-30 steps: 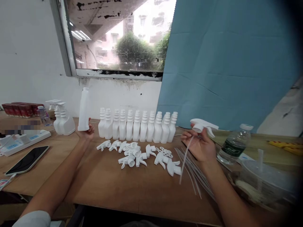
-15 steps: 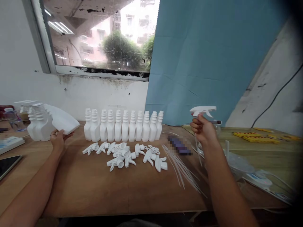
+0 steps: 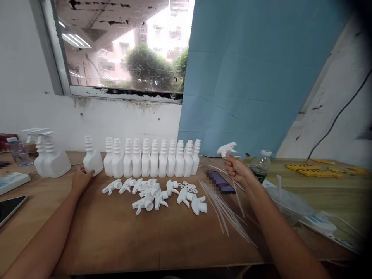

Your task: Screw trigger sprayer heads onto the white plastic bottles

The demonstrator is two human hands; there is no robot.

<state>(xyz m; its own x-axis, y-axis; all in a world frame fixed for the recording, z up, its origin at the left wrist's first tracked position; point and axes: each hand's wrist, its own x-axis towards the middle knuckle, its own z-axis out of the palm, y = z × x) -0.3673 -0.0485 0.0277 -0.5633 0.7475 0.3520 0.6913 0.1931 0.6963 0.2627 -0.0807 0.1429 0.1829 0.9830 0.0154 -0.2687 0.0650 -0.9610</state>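
Note:
At the left, my left hand [image 3: 83, 179] is closed around the base of a white plastic spray bottle [image 3: 93, 161], which has no sprayer on it and stands upright on the table. My right hand [image 3: 235, 167] grips a white trigger sprayer [image 3: 227, 149] in the air at the right, its thin dip tube [image 3: 238, 199] hanging below the fist. Several open-necked white bottles [image 3: 154, 159] stand in a row beside the left-hand bottle. In front of that row lie loose trigger sprayers [image 3: 149, 190], small white rings [image 3: 187, 187] and thin tubes [image 3: 225, 211].
Two bottles with sprayers fitted [image 3: 52, 161] stand at far left, near a clear water bottle [image 3: 19, 151] and a phone [image 3: 11, 209]. Another phone [image 3: 221, 181] lies behind the tubes. A dark drink bottle [image 3: 260, 166] and a clear plastic container [image 3: 290, 201] are at the right.
My left hand has brought the bottle from a tilt, near the fitted bottles, to upright beside the row. My right hand has moved left and lower with the trigger sprayer.

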